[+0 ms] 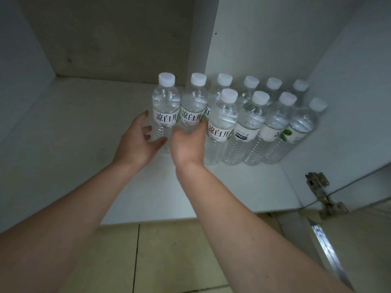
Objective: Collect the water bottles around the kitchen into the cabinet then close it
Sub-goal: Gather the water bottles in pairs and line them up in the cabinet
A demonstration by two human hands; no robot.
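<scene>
Reaching into a white-walled open cabinet (264, 39), both bare forearms stretch over a beige tiled floor (169, 254) toward the pale cabinet shelf (84, 127), which is dim at the back where a grey rear panel meets it. Ten clear plastic water bottles with white screw caps (222, 123) stand upright on the shelf's right side, packed against the right wall: six in the back row and four in the front row. The left hand (137, 142) hovers with fingers (142, 115) loosely spread just beside the leftmost back-row bottle (166, 106), gripping nothing. The right hand (187, 144) sits just in front of the second back-row bottle (193, 108); its fingers are hidden behind the hand, so their hold cannot be told. The shelf's left half lies bare. A metal hinge (317, 182) is fixed at the lower right edge.
</scene>
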